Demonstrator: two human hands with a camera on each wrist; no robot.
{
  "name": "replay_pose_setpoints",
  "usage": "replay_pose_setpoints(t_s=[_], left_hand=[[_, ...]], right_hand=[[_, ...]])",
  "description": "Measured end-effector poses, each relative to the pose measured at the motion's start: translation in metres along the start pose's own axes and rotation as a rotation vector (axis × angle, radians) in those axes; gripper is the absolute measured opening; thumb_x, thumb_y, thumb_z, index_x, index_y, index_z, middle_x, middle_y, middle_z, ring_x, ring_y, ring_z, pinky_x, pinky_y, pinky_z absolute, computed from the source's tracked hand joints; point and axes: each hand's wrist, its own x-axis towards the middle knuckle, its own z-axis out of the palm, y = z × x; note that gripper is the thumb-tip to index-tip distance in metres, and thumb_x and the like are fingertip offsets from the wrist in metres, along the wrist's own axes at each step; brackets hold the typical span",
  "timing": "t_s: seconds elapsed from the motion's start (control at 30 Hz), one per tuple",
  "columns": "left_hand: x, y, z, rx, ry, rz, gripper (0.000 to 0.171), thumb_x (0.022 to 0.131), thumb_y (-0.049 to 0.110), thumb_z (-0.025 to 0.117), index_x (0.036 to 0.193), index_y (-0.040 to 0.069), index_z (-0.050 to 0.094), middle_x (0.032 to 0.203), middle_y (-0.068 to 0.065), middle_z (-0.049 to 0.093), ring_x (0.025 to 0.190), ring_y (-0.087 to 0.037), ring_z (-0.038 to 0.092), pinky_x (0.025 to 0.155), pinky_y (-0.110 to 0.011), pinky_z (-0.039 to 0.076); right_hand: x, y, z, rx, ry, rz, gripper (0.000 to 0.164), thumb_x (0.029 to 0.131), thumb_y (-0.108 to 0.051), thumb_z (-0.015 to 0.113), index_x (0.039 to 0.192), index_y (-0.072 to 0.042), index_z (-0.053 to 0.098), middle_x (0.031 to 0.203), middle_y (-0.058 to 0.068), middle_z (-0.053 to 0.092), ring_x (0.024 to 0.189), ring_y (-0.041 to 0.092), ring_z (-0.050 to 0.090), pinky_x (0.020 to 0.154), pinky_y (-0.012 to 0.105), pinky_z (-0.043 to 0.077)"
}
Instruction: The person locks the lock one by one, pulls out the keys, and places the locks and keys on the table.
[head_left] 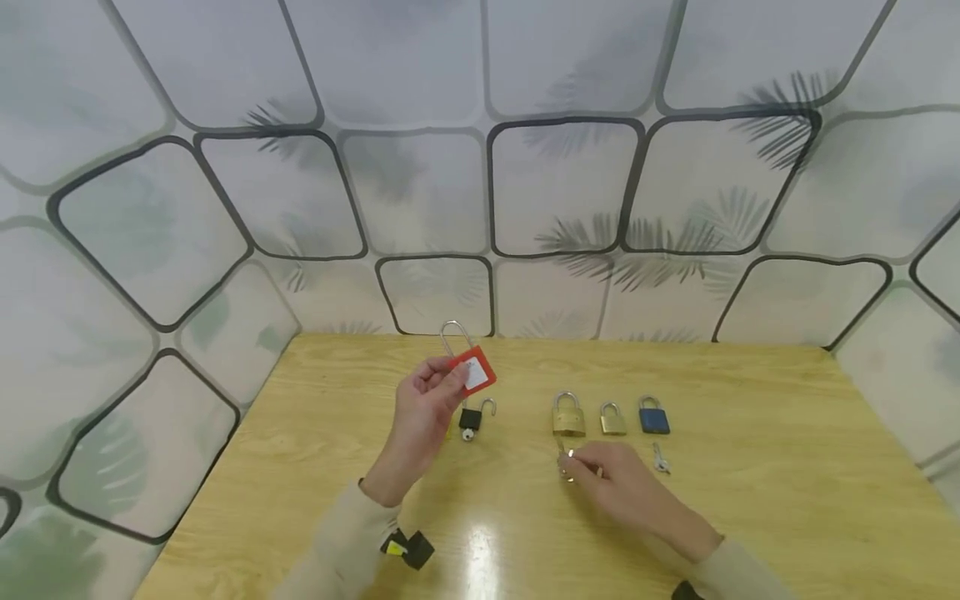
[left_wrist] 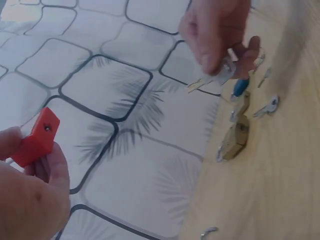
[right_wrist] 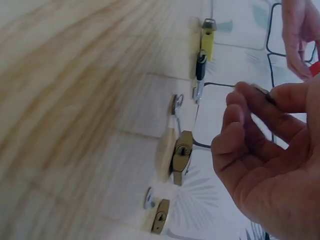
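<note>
My left hand (head_left: 423, 408) holds a red padlock (head_left: 476, 372) with a white label, its shackle pointing up, above the table. In the left wrist view the keyhole face of the red padlock (left_wrist: 44, 131) shows. My right hand (head_left: 618, 483) pinches a small metal key (left_wrist: 202, 82) between thumb and fingers, to the right of the red padlock and apart from it. Below the left hand a black padlock (head_left: 470, 419) lies with its shackle open. A yellow padlock (right_wrist: 207, 42) beside it is mostly hidden by the left hand in the head view.
A large brass padlock (head_left: 568, 421), a smaller brass padlock (head_left: 612, 423) and a blue padlock (head_left: 654, 418) lie in a row on the wooden table (head_left: 750, 500). Loose keys (head_left: 661, 458) lie in front of them. A patterned cloth wall (head_left: 555, 192) stands behind the table.
</note>
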Motion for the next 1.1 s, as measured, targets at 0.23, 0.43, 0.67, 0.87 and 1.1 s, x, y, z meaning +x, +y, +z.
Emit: replay_pose_setpoints(t_s=[0.23, 0.43, 0.67, 0.87, 1.1], left_hand=[[-0.013, -0.017, -0.009, 0.109, 0.061, -0.093, 0.016, 0.092, 0.0, 0.063, 0.103, -0.001, 0.053, 0.097, -0.007, 0.064, 0.094, -0.019, 0.062, 0.077, -0.02, 0.058], [-0.022, -0.022, -0.019, 0.158, 0.103, -0.088, 0.021, 0.09, 0.0, 0.066, 0.106, -0.004, 0.053, 0.098, -0.009, 0.064, 0.092, -0.02, 0.063, 0.076, -0.02, 0.058], [-0.024, -0.024, -0.022, 0.187, 0.085, -0.09, 0.024, 0.09, 0.002, 0.067, 0.107, -0.006, 0.052, 0.102, -0.012, 0.064, 0.094, -0.021, 0.064, 0.079, -0.022, 0.058], [-0.024, -0.026, -0.022, 0.201, 0.084, -0.103, 0.024, 0.09, 0.002, 0.067, 0.106, -0.007, 0.051, 0.102, -0.012, 0.064, 0.094, -0.021, 0.064, 0.076, -0.021, 0.059], [-0.024, -0.024, -0.022, 0.216, 0.097, -0.104, 0.022, 0.09, 0.002, 0.066, 0.106, -0.007, 0.053, 0.102, -0.013, 0.066, 0.094, -0.022, 0.065, 0.075, -0.021, 0.059]], right_hand=[[0.009, -0.007, 0.009, -0.102, 0.069, 0.004, 0.018, 0.089, -0.008, 0.067, 0.073, -0.009, 0.076, 0.068, -0.004, 0.068, 0.059, 0.003, 0.054, 0.052, 0.022, 0.05], [0.012, -0.011, 0.018, -0.082, 0.113, 0.122, 0.015, 0.082, -0.003, 0.072, 0.097, -0.005, 0.068, 0.068, -0.002, 0.068, 0.058, 0.005, 0.057, 0.052, 0.025, 0.053], [0.025, -0.015, 0.028, -0.131, 0.087, 0.068, 0.005, 0.079, -0.002, 0.072, 0.081, -0.007, 0.073, 0.072, 0.0, 0.071, 0.064, 0.009, 0.06, 0.058, 0.029, 0.055], [0.033, -0.019, 0.039, -0.106, 0.032, 0.094, 0.006, 0.081, -0.003, 0.071, 0.085, -0.003, 0.075, 0.078, 0.006, 0.074, 0.068, 0.012, 0.063, 0.062, 0.032, 0.057], [0.037, -0.024, 0.046, -0.103, -0.026, 0.102, 0.006, 0.081, -0.001, 0.071, 0.086, -0.001, 0.075, 0.082, 0.01, 0.074, 0.072, 0.016, 0.063, 0.064, 0.037, 0.057]])
